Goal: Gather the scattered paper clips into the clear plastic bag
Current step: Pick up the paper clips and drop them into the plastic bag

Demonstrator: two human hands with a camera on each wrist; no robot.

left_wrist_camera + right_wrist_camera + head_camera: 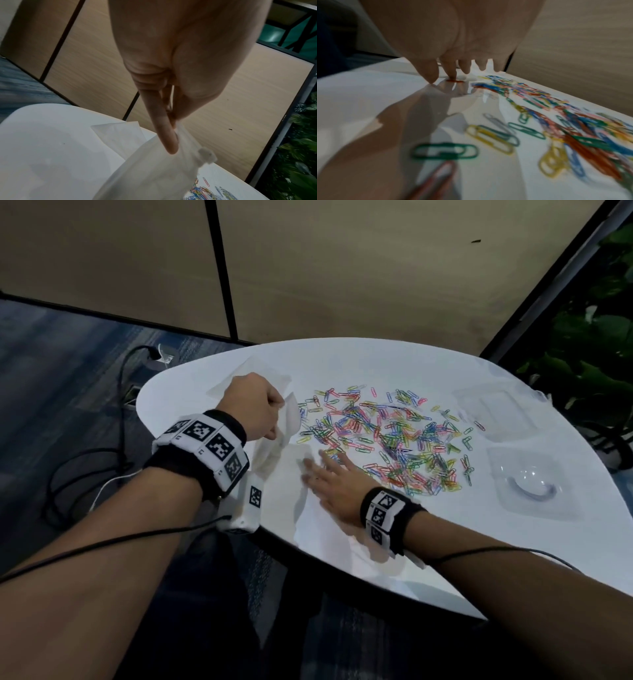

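Note:
Several coloured paper clips (387, 440) lie scattered across the middle of the white table (376, 361). My left hand (274, 414) is raised at the pile's left side and pinches the top edge of the clear plastic bag (284, 436), which hangs from it to the table. In the left wrist view the fingers (169, 136) grip the bag (154, 170) above the clips (209, 192). My right hand (317, 470) lies flat with spread fingers on the bag's lower part, at the pile's near-left edge. Its fingertips (452, 73) touch down by a red clip (454, 80); loose clips (556, 121) lie to the right.
A second flat clear sheet or bag (263, 373) lies beyond my left hand. Two clear plastic containers (493, 412) (534, 484) sit at the table's right side. The table's near edge (342, 573) runs close under my right wrist. Cables cross the floor on the left.

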